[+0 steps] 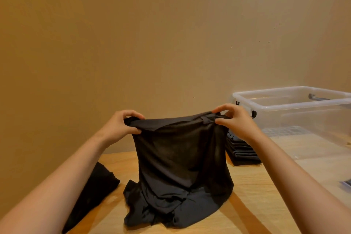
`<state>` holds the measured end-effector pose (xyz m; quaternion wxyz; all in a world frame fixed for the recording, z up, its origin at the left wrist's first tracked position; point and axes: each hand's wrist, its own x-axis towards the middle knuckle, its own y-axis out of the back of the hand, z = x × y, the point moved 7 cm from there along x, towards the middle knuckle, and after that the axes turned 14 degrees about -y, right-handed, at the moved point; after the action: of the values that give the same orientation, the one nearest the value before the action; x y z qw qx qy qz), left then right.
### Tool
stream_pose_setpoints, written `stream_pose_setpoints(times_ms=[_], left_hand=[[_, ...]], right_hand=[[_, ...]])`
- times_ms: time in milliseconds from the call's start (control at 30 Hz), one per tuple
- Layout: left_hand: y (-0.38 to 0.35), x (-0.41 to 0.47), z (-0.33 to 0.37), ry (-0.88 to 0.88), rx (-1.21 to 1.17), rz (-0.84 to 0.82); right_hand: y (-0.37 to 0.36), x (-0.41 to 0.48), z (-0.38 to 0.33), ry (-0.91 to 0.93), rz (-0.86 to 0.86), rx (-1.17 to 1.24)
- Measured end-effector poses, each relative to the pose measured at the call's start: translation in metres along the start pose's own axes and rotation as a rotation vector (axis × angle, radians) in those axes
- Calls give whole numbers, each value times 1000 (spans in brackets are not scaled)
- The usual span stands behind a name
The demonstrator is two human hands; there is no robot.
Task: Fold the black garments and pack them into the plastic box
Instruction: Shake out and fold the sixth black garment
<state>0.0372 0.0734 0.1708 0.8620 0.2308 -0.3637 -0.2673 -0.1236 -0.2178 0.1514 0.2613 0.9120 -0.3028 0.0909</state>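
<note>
Worktop (252, 192): I see pale wood running from the near edge back to a tan wall (133, 34).
Loose cloth on my left: a dark garment (95, 194) lies flat on the worktop just beside my left forearm, partly hidden under it.
Held garment (180, 157): I have a black piece lifted at the middle of the view. Its top edge is stretched between my two hands, and its lower end is crumpled in a heap on the worktop.
Left hand (121, 125): I see it at the garment's upper left corner, fingers (133, 115) curled closed over the bunched edge and thumb pressed under it, so the cloth is gripped inside the fist.
Right hand (237, 119): it is at the upper right corner, level with the left. The fingers (221, 108) are only partly closed; the forefinger and thumb tips pinch the edge, and the other fingers are loosely bent behind it.
Garment relative to fingers: the cloth hangs straight down from both grips, taut along the top and slack below.
Folded stack (241, 150): I see flat black pieces piled on the worktop beyond my right wrist, just beside the box.
Plastic box (296, 106): clear, open at the top, standing at far right against the wall. I cannot tell what lies inside it.
</note>
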Motion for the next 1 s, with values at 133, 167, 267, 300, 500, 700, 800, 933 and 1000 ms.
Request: stream_pose_setpoints(times_ms=[133, 167, 267, 300, 500, 700, 800, 933, 1000], left_hand=[[8, -1, -1, -48, 4, 43], [8, -2, -1, -47, -17, 47], [9, -3, -1, -32, -54, 43], [9, -3, 0, -28, -53, 41], [18, 2, 13, -54, -53, 84], [33, 9, 34, -130, -131, 246], [32, 12, 44, -139, -143, 292], [24, 12, 49, -131, -162, 298], [19, 10, 48, -122, -175, 263]], right_hand=[[6, -1, -4, 15, 19, 10], [5, -1, -3, 10, 11, 12], [5, -2, -1, -4, -1, 25], [5, -2, -1, -7, -8, 36], [11, -6, -8, 1, -18, 151], [22, -6, -22, 12, -4, 359], [27, -6, -26, 1, -8, 442], [31, -6, -27, -18, -4, 471], [33, -9, -28, -16, 16, 457]])
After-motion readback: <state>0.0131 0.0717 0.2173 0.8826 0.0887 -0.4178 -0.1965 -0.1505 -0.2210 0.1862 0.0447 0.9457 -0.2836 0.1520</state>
